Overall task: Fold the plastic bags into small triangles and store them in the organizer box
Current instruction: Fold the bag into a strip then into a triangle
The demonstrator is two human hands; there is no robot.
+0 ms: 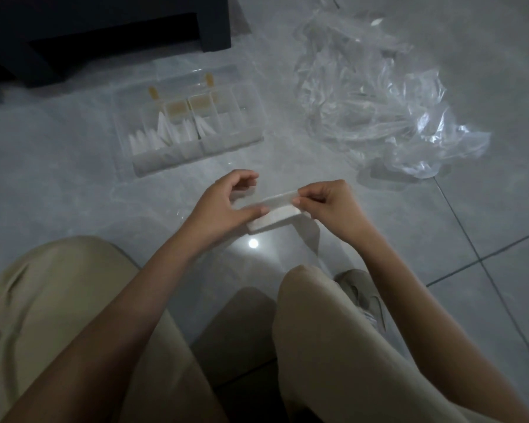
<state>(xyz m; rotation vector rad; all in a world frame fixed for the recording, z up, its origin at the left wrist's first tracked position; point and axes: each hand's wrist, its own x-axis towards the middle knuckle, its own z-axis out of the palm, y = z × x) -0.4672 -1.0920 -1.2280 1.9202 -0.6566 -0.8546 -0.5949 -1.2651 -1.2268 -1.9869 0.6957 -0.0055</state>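
Observation:
A plastic bag folded into a long narrow strip (274,219) hangs between my hands above the floor, its loose tail drooping toward my knee. My left hand (226,206) holds the thick folded end with thumb and fingers. My right hand (330,209) pinches the strip's upper edge. The clear organizer box (245,138) lies open on the floor beyond my hands. Several white folded triangles (165,132) stand in its left and middle compartments.
A heap of loose clear plastic bags (376,96) lies on the grey tiled floor at the upper right. Dark furniture (104,32) stands at the upper left, behind the box. My legs in beige trousers fill the lower part of the view.

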